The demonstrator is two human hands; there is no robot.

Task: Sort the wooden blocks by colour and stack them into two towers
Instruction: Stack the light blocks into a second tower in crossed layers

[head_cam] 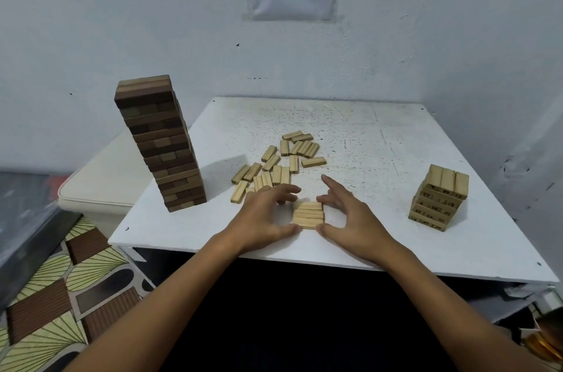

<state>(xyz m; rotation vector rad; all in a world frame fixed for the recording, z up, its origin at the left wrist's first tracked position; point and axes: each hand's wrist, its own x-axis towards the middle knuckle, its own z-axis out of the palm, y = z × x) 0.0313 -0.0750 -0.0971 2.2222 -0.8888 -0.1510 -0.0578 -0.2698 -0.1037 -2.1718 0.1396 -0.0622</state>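
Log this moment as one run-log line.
left hand and right hand flank three-block row | dark tower tall | light tower short | loose light blocks remain

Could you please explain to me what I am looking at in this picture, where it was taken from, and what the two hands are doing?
There is no machine here: a person wears a camera on the head, so this single view looks forward and down at their own arms. On the white table stands a tall dark tower at the left and a short light tower at the right. Loose light blocks lie scattered in the middle. The left hand and right hand are closed in on either side of a set of three light blocks lying side by side on the table, thumbs at its near edge. The set is not lifted.
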